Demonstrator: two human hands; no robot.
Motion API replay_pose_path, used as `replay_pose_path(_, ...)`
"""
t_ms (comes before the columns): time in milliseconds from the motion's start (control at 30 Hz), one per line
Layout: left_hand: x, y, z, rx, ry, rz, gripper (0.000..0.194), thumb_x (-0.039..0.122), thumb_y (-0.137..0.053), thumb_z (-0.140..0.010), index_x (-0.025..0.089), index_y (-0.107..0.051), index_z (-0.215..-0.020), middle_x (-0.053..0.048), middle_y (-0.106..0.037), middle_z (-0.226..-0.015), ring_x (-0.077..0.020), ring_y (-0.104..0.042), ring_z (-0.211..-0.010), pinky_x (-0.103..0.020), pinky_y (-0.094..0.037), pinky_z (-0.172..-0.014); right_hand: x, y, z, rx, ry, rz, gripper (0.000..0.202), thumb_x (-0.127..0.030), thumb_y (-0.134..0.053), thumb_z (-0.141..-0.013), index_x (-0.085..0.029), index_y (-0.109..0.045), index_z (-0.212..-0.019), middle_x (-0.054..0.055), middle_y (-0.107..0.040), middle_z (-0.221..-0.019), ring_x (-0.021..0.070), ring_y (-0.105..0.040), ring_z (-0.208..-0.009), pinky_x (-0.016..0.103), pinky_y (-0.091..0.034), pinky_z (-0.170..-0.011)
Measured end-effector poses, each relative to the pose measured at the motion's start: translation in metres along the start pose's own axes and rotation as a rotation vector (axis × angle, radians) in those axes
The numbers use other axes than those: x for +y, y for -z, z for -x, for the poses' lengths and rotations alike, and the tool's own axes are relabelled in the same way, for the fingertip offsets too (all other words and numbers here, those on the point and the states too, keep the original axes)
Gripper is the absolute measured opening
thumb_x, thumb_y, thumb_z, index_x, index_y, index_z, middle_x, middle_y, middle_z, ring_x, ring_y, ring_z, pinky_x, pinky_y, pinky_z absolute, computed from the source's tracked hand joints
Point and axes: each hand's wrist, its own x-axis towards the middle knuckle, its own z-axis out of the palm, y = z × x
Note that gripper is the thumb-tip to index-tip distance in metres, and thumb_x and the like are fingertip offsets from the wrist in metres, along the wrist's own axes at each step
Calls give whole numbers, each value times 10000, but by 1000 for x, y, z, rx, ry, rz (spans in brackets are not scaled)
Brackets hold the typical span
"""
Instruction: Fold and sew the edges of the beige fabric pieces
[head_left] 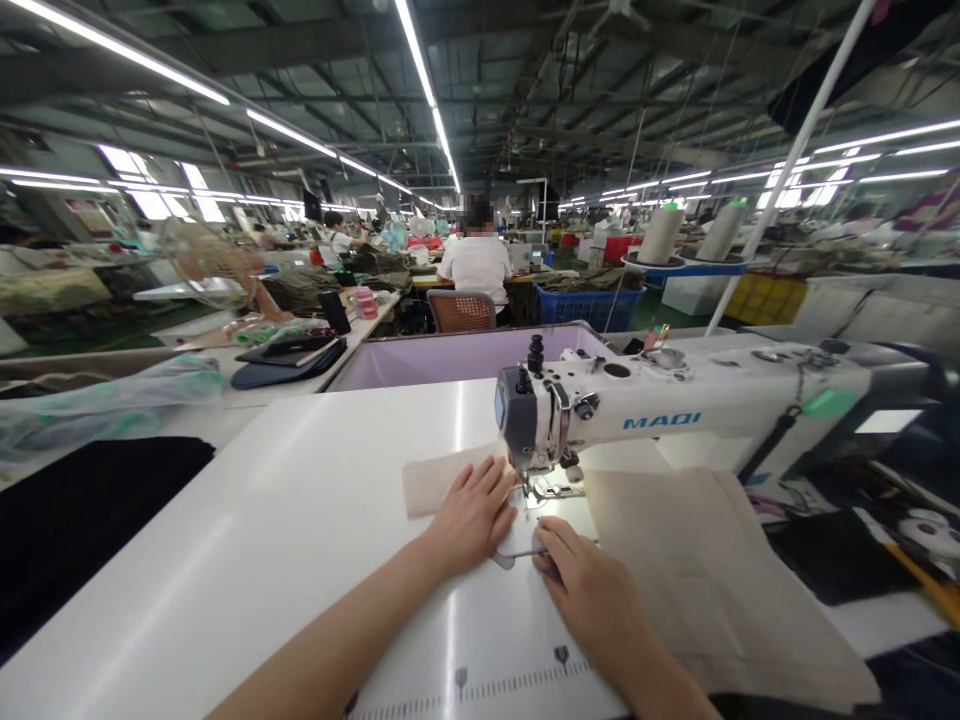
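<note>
- Your left hand point(471, 515) lies flat and unclenched on one beige fabric piece point(439, 480), just left of the presser foot point(551, 489) of one MAQI sewing machine point(675, 405).
- Your right hand point(592, 590) pinches a small metal tool point(517, 555) near the needle, on the near side.
- The fabric's long axis runs left to right; your left hand is nearer it.
- One larger beige panel point(712, 570) lies right.
</note>
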Motion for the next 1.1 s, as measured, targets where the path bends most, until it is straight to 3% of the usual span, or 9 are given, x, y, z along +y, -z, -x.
replay_pose_path(200,4,6,6,23,-21,14,444,300,-458,-1007,160,-499,-1426,-161,-494,-1507,-323,-412,-1427,-557,-372,-1139,-3,11,1,-45,-13,-14,308,-123,-495,-962,-190,-636,-1229,91,-618,-1379,263,-692,-1077,381,-588,-863)
replay_pose_path(533,35,19,66,-49,-144,41,505,270,-524,-985,200,-429,-1475,-139,-426,-1565,-338,-392,-1444,-582,-379,-1138,0,24,17,-52,-65,-81,230,-178,-480,-970,-215,-673,-1090,60,-652,-1328,251,-724,-988,361,-587,-796)
replay_pose_path(667,38,27,67,-84,-150,69,488,274,-550,-971,200,-454,-1444,-141,-461,-1538,-342,-414,-1426,-590,-383,-1132,0,25,17,-47,-51,-90,216,-184,-476,-970,-222,-670,-1057,58,-666,-1295,240,-721,-970,332,-570,-778)
replay_pose_path(900,49,40,59,-65,-84,206,210,326,-631,-926,199,-605,-1092,-114,-613,-1257,-306,-556,-1212,-526,-429,-1096,0,29,15,-38,-23,-106,169,-172,-482,-961,-224,-642,-979,41,-704,-1093,211,-711,-888,284,-528,-707)
replay_pose_path(1100,46,36,54,-50,-93,219,294,320,-642,-929,199,-586,-1191,-105,-598,-1205,-295,-557,-1148,-492,-472,-1042,1,29,15,-47,-22,-111,161,-169,-492,-962,-233,-639,-983,33,-692,-1117,208,-709,-888,285,-525,-717)
